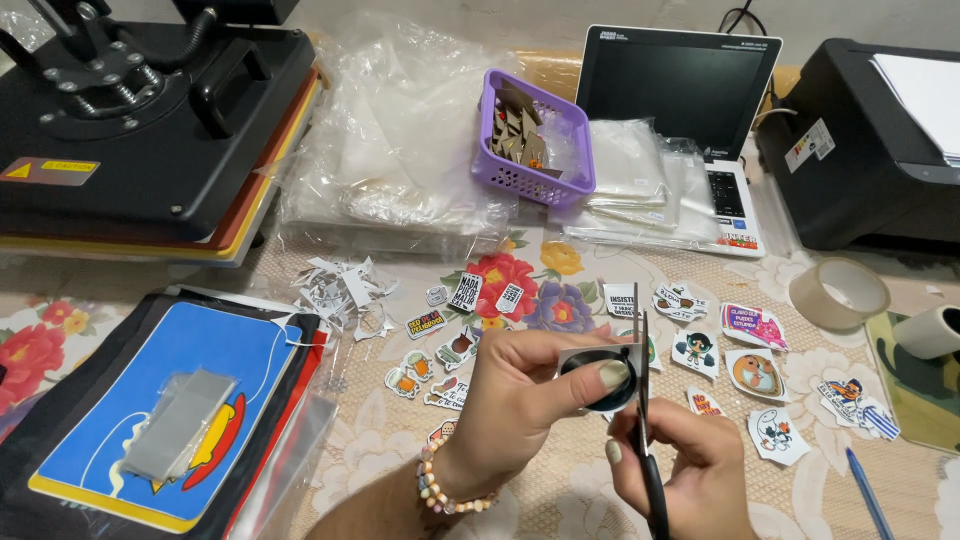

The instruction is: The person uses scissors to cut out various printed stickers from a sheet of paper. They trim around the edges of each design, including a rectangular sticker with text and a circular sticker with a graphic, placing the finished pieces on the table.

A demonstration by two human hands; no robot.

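a small round black sticker [598,375] on a pale backing is pinched in the left hand [520,400], the thumb pressed flat on its face and the other fingers curled shut behind it. the sticker is held above the flowered tablecloth [560,480], near the middle of the view and just in front of the person. the right hand [690,465] is closed around the black handles of a pair of scissors [645,400], whose blades are pointed straight up and set against the right edge of the sticker; how far the blades are parted cannot be told. a beaded bracelet [450,490] is worn on the left wrist. cut-out stickers [755,372] are scattered over the cloth beyond the hands, and a heap of white paper trimmings [340,290] is seen to the left of them. a blue printed sheet [165,400] with a small clear bag on it is laid at the left edge, below a black heat press [150,130]. a purple basket [530,140], a stack of clear plastic bags [400,150], a laptop [690,100], a black printer [860,140], a roll of clear tape [838,293] and a blue pen [868,495] are placed farther back and to the right.
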